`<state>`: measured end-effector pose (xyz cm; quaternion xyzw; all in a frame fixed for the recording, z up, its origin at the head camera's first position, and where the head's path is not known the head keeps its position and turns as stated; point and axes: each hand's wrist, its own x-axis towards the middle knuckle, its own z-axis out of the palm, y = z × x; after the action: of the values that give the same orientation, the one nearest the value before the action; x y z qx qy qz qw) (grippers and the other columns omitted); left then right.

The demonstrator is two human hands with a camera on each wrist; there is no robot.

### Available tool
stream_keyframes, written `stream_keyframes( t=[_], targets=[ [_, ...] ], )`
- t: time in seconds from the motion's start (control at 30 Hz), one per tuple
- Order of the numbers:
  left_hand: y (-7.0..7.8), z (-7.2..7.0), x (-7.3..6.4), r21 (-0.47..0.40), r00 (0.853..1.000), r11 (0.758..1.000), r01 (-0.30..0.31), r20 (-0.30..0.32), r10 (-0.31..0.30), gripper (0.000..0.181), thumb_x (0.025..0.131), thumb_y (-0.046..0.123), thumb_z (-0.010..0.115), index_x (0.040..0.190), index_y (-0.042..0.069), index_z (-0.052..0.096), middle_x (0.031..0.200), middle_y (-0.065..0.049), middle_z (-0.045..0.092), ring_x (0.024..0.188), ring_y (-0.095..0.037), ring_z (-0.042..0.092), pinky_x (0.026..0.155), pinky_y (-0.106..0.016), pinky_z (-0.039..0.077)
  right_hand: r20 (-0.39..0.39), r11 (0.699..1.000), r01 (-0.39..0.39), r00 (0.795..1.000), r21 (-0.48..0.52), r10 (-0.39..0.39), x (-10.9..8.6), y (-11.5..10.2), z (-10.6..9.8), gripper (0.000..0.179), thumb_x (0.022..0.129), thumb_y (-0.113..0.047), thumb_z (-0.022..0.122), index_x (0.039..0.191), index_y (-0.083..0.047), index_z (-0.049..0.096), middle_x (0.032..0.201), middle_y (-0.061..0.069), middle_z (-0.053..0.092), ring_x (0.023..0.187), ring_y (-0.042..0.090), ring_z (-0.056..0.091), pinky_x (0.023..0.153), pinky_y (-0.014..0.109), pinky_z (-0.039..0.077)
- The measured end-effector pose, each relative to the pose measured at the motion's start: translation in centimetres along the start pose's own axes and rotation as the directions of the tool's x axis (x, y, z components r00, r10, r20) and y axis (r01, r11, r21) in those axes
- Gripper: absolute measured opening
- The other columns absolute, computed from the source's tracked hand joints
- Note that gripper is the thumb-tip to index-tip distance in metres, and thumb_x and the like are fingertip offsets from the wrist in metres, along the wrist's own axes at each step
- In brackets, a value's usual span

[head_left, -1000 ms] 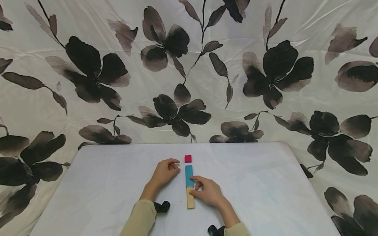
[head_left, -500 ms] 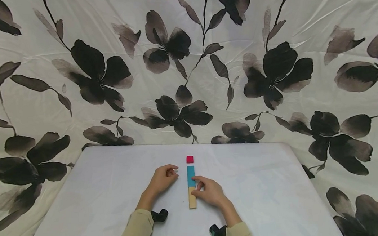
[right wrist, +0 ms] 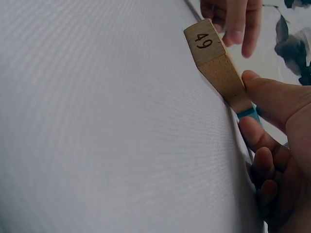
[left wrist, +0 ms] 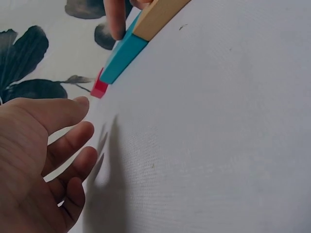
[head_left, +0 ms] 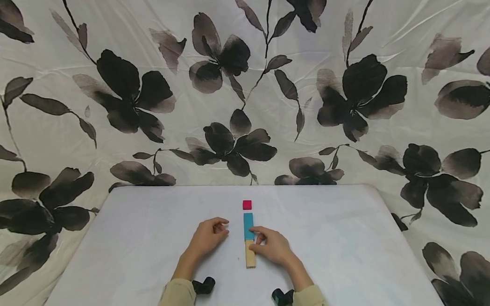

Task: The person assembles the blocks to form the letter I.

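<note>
In the head view a blue block and a plain wooden block lie end to end in one row on the white table. A small red cube sits just beyond the blue end, with a narrow gap between them. My right hand is at the row's right side, index fingertip at the blue block and thumb at the wooden one. Dark digits mark the end face of the wooden block. My left hand hovers left of the row, fingers loosely bent around nothing.
The white table ends at a floral cloth hanging behind it. A black wrist camera sticks out from the left sleeve, and another black camera from the right.
My left hand has drawn back a little toward me and to the left, away from the red cube. My right hand stays at the row; the blocks keep their order.
</note>
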<state>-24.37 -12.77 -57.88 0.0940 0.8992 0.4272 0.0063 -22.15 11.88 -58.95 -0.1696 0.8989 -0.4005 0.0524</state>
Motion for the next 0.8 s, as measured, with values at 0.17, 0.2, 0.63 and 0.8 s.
stream_keyframes(
  t=[0.17,0.2,0.63,0.8],
  targets=[
    [0.3,-0.3,-1.0,0.035,1.000,0.999,0.009,-0.008,-0.009,0.024,0.088,0.016,0.073,0.110,0.010,0.070,0.082,0.006,0.060,0.071,-0.012,0.054,0.064,-0.031,0.046,0.002,1.000,0.003,1.000,0.000,-0.003,-0.1,-0.1,0.0,0.045,0.085,-0.036,0.074,0.127,-0.021,0.064,0.077,-0.012,0.056,0.063,0.006,0.048,0.058,0.026,0.037],
    [0.4,-0.4,-1.2,0.044,1.000,0.999,0.015,-0.014,-0.014,0.023,0.088,0.016,0.073,0.110,0.011,0.070,0.082,0.006,0.060,0.071,-0.011,0.054,0.064,-0.031,0.046,0.002,1.000,0.000,1.000,0.000,0.000,-0.2,-0.1,0.0,0.045,0.086,-0.037,0.073,0.127,-0.022,0.064,0.077,-0.012,0.056,0.062,0.007,0.048,0.057,0.026,0.037],
    [1.4,-2.6,-2.8,0.059,0.999,0.997,0.039,-0.030,-0.038,0.024,0.090,0.017,0.070,0.113,0.010,0.070,0.086,0.005,0.062,0.078,-0.011,0.057,0.070,-0.034,0.047,0.051,0.998,-0.015,0.999,0.061,0.012,0.3,-0.3,-1.4,0.036,0.093,-0.033,0.065,0.126,-0.019,0.063,0.081,-0.008,0.057,0.070,0.011,0.052,0.062,0.028,0.044],
    [1.3,-4.3,-3.3,0.064,0.999,0.997,0.034,-0.031,-0.032,0.026,0.091,0.018,0.070,0.115,0.010,0.069,0.089,0.005,0.063,0.083,-0.012,0.058,0.070,-0.033,0.048,0.053,0.999,-0.032,0.998,0.020,0.031,0.5,-0.5,-3.0,0.034,0.095,-0.030,0.064,0.127,-0.018,0.062,0.083,-0.007,0.057,0.070,0.012,0.052,0.061,0.028,0.045]
  ],
)
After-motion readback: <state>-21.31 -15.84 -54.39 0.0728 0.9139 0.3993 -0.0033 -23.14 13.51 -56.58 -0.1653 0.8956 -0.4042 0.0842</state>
